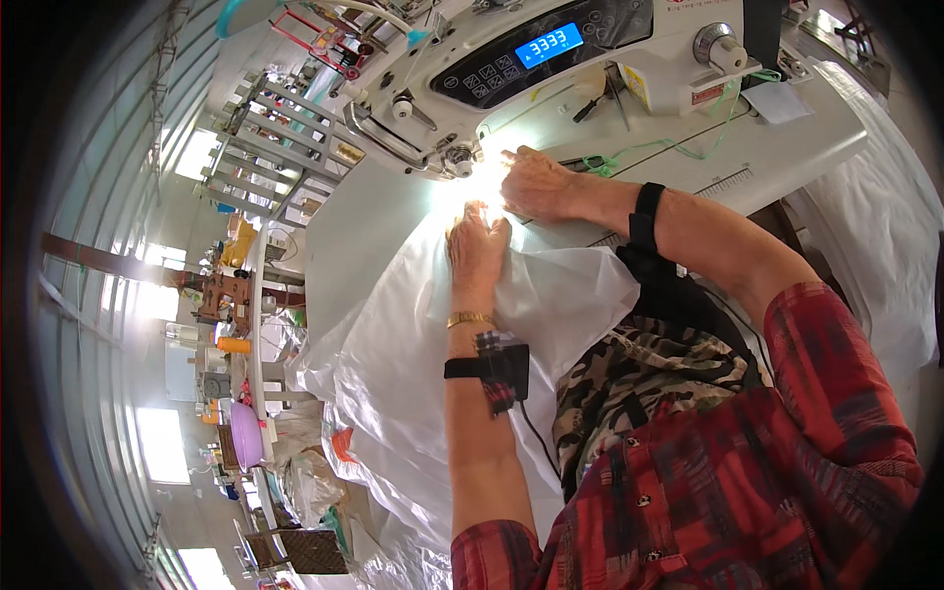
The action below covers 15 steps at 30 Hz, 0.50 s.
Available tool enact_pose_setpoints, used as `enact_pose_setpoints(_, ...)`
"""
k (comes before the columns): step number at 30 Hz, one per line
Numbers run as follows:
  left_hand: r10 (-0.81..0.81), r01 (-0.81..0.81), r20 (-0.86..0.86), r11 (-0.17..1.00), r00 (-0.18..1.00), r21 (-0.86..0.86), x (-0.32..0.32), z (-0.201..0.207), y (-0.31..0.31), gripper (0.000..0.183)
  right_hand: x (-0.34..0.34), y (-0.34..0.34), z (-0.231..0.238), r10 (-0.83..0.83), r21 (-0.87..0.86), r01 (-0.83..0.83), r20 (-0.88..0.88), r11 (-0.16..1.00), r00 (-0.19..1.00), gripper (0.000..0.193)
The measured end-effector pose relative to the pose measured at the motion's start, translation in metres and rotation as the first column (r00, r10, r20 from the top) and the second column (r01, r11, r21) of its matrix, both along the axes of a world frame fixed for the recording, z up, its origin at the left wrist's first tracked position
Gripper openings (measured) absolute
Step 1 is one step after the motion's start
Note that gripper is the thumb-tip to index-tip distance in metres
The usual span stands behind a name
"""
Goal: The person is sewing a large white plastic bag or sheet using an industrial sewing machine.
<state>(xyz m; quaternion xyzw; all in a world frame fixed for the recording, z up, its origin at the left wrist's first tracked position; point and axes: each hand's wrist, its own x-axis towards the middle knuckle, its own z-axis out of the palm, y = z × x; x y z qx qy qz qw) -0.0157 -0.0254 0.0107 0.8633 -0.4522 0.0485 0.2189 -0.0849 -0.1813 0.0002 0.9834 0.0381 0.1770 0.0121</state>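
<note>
A sewing machine (383,128) stands in front of me, its lamp throwing a strong glare over the needle area. Thin white translucent sheeting (393,324) runs from beneath the needle down over my lap. My left hand (479,246) is on the sheeting just below the needle, its thumb and fingers drawn together on the material. To its right, my right hand (539,185) is closed, with curled fingers at the lit sheeting beside the needle. Glare washes out the fingertips of both hands and the seam between them.
The machine's control panel (541,54) has a lit blue display. Green thread (678,147) trails over the right of the machine table (767,162). More white sheeting (865,216) hangs at the right. Shelving with thread cones (234,344) and a purple basin (246,435) are at the left.
</note>
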Motion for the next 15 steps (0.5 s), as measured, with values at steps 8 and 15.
enact_pose_setpoints(8, 0.057, -0.057, -0.033, 0.998, 0.998, 0.018, 0.006, -0.006, 0.006, 0.036, 0.001, 0.003, -0.003, -0.018, 0.062, 0.018, 0.013, 0.998, 1.0, 0.024)
enact_pose_setpoints(15, 0.022, -0.024, -0.038, 0.999, 0.999, -0.039, -0.001, -0.004, -0.004, 0.039, 0.007, -0.003, -0.007, -0.158, 0.423, 0.02, 0.294, 0.906, 0.943, 0.036)
